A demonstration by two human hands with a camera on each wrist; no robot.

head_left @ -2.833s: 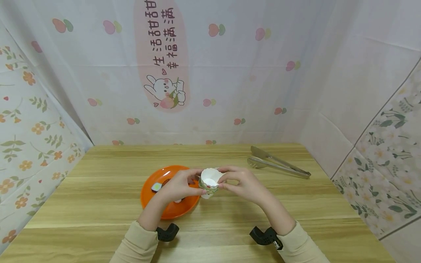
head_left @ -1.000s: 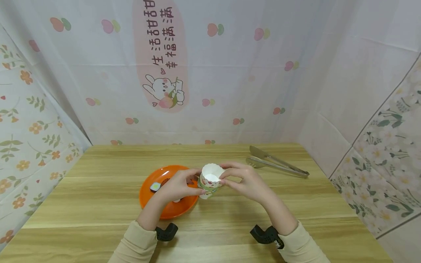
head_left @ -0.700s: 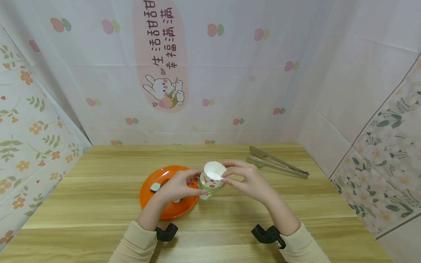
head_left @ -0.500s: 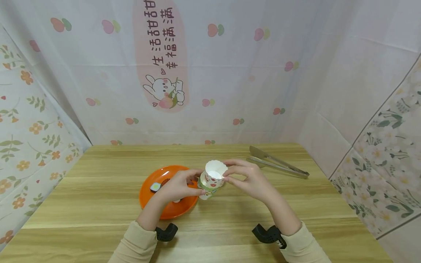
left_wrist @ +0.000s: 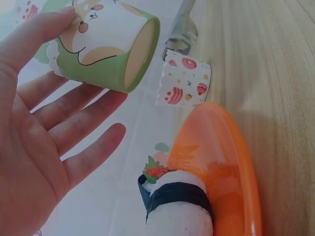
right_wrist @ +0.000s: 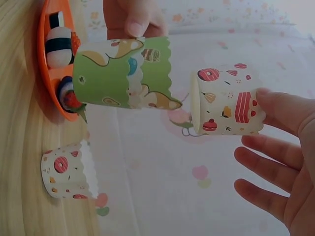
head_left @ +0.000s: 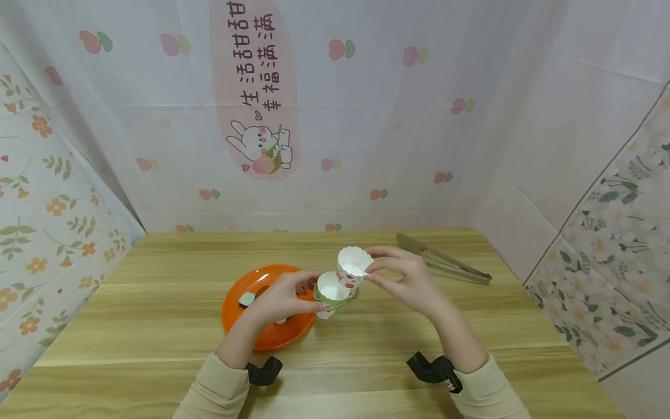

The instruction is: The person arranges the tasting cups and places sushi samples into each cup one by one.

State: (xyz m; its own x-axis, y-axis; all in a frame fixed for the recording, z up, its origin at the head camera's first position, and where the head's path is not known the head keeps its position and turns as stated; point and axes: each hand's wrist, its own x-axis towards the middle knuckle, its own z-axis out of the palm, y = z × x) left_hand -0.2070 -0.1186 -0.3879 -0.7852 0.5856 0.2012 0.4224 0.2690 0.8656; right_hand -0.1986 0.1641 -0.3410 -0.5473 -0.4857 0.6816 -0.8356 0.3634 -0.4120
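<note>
My left hand holds a green paper cupcake cup with an animal print between thumb and fingers. Two scalloped edges on it in the right wrist view suggest nested green cups. My right hand pinches the rim of a white paper cup with red dessert prints, its mouth tilted up. In the right wrist view this white cup is apart from the green one's mouth. Another white printed cup stands on the table; in the head view the held cups mostly hide it.
An orange plate with several sushi pieces, one a rice piece banded in black, lies beneath and left of my left hand. Metal tongs lie at the back right of the wooden table.
My right hand has lifted the white cup up and to the right, out of the green cup, whose white inside now shows. My left hand has stayed in place.
</note>
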